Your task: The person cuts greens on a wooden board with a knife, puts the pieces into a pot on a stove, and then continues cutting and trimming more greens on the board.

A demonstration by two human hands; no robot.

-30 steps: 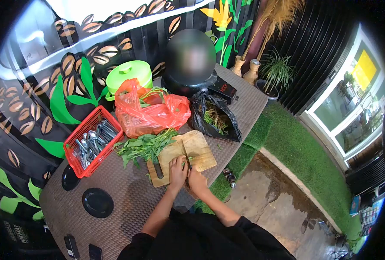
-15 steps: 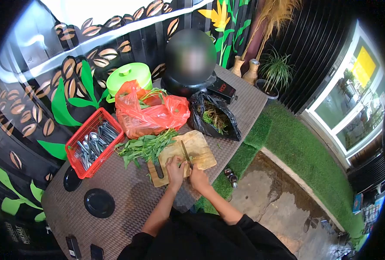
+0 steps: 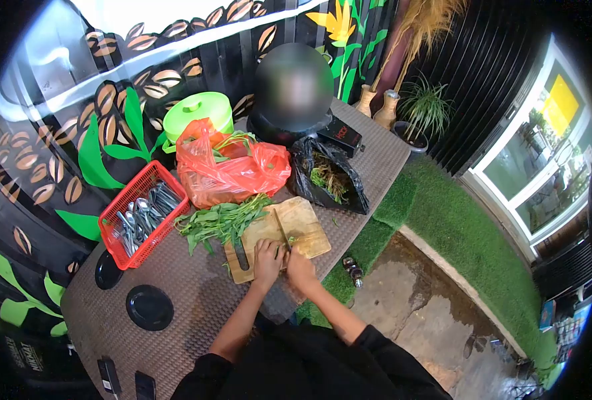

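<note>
My right hand (image 3: 301,270) is closed round the handle of a knife (image 3: 282,225), whose blade points away across a wooden cutting board (image 3: 313,227). Beside it, my left hand (image 3: 268,263) presses down on the near part of the board with its fingers curled. What lies under those fingers is hidden. A small bit of green (image 3: 293,239) shows by the blade. Leafy green stems (image 3: 223,223) form a heap at the board's left edge, partly over it.
Behind the board stand a red plastic bag (image 3: 233,170) of greens and a black bag (image 3: 329,180) of plant scraps. A red basket (image 3: 126,250) of cutlery is to the left, near a black plate (image 3: 149,307). A green lidded pot (image 3: 199,115) stands at the back.
My left hand's fingers have curled further down onto the board. The knife blade has shifted slightly and my right hand has drawn a little left. The view has tilted slightly.
</note>
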